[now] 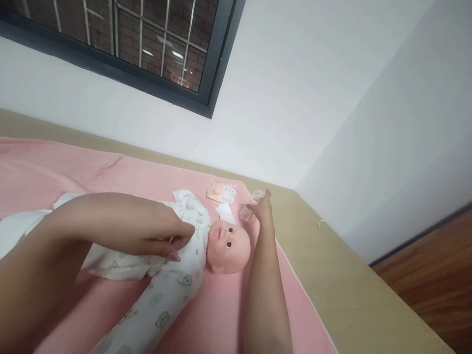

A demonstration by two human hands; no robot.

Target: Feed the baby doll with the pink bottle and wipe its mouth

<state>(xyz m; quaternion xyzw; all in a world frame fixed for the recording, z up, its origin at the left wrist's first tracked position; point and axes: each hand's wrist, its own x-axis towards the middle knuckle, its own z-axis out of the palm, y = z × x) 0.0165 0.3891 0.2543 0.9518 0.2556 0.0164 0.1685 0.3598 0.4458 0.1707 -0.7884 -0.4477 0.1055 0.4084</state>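
Observation:
A baby doll (227, 246) lies on its back in a white long-sleeved top (184, 255) printed with small green animals. Over the doll's chest, my left hand (165, 233) is closed, its fingers curled in toward the thumb; what they hold, if anything, is hidden. My right hand (262, 207) reaches past the doll's head with thumb and fingers apart. Between and just beyond those fingers is a clear round plastic piece (257, 195), perhaps a lid; contact with it is unclear. By the thumb stands a small clear container (245, 213).
A printed soft packet (221, 191) and a white folded tissue or cloth (225, 212) lie beyond the doll's head. Everything rests on a pink sheet (217, 314) over a pale wooden surface (317, 265). A white wall (280, 98) and a barred window (147, 44) rise behind.

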